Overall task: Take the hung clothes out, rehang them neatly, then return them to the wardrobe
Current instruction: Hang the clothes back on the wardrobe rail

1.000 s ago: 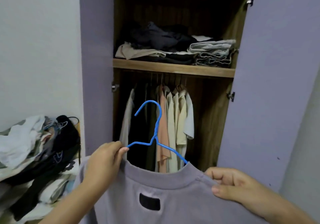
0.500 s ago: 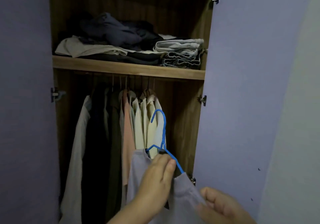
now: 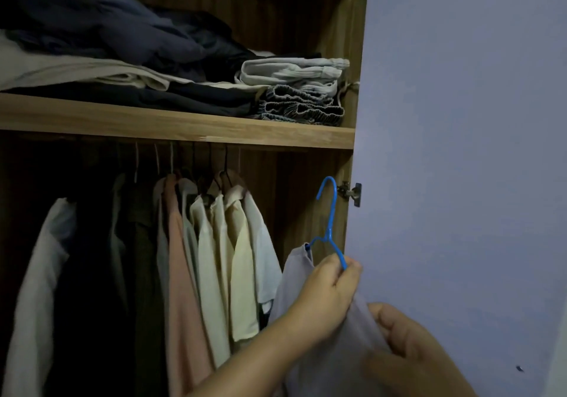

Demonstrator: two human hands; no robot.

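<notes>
shelf [image 3: 184,126]: folded clothes [image 3: 190,68] stacked on top, I see nothing touching them
rail: hung shirts [image 3: 214,258] packed at centre
left hand [image 3: 325,298]: my fingers pinch the blue hanger [image 3: 329,228] at its right arm
grey shirt [image 3: 325,363]: on that hanger, just right of the hung shirts, hook upright below the rail
right hand [image 3: 408,350]: curled on the shirt's fabric
door [image 3: 460,151]: open, at right

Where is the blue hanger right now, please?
Head view, right of centre: the blue hanger is pinched by the left hand, beside the purple door, right of the hung shirts.
</notes>
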